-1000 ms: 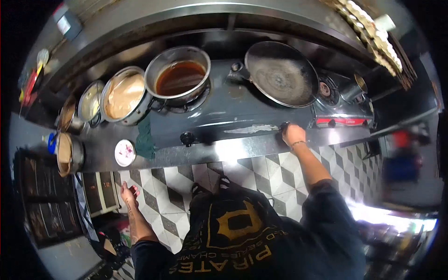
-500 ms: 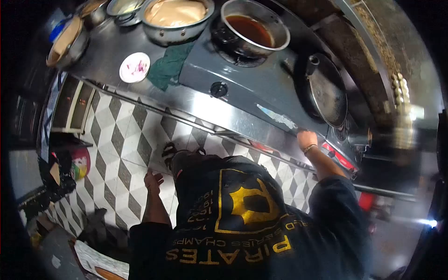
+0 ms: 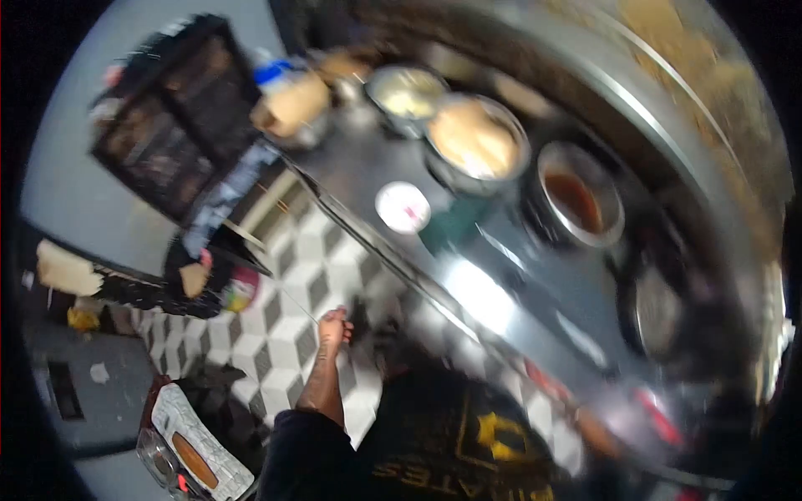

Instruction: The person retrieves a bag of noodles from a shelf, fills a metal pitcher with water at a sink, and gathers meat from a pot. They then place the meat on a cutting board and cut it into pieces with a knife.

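Note:
My left hand hangs over the patterned floor, left of the counter edge, its fingers loosely apart and nothing visible in them. A blurred skin-coloured patch at the counter's lower right edge is my right hand; its fingers cannot be made out. It is near a red strip. On the counter stand a small white plate with pinkish bits, a dark green cloth, a large pot of light brown contents and, on the stove, a pan of reddish-brown liquid.
A dark frying pan lies at the right of the stove. Farther back are a bowl with pale contents and a container with a blue item. A dark rack stands upper left; a long brown object lies lower left.
The view has swung left, so the counter and its pots appear farther right. My left hand is still over the floor. My right hand, a clear fist before, is now blurred.

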The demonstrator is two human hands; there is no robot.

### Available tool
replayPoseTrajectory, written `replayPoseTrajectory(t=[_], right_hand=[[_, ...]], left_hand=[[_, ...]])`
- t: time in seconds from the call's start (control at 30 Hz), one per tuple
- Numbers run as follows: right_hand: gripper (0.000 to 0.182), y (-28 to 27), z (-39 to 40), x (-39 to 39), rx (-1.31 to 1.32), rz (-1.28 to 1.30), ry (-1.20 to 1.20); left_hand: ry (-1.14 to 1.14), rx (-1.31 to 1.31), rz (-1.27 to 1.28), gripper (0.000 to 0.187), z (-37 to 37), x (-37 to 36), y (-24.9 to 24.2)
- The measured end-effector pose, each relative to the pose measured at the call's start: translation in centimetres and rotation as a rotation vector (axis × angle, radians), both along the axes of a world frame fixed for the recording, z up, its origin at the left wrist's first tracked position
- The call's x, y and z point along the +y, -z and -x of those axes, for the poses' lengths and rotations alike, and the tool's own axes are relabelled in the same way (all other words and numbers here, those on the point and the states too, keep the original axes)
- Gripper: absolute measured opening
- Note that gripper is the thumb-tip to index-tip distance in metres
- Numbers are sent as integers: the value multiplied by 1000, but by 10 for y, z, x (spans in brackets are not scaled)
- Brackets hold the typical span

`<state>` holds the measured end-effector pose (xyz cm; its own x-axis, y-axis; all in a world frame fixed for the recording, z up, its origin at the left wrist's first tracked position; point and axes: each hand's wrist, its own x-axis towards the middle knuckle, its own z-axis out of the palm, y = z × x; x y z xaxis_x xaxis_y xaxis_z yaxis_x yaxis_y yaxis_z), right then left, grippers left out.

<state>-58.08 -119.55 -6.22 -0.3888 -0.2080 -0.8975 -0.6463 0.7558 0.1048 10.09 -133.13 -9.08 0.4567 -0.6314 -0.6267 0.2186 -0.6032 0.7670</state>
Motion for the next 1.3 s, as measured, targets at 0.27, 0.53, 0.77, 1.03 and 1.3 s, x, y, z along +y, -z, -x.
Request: replayPoseTrajectory(t=[0.27, 0.53, 0.77, 1.03, 1.3], right_hand=[[31, 6, -189, -66, -594, 308, 194], [32, -6, -306, -162, -664, 407, 302], [33, -26, -363, -184, -492, 409, 575], [34, -44, -411, -167, -397, 385, 743], [36, -33, -427, -151, -380, 378, 818]], left_hand=[[83, -228, 619, 26, -99, -246, -282], [197, -218, 775, 22, -174, -475, -453], [87, -117, 827, 21, -230, -660, -485], [23, 17, 814, 25, -246, -747, -505], [155, 35, 859, 21, -246, -761, -507]])
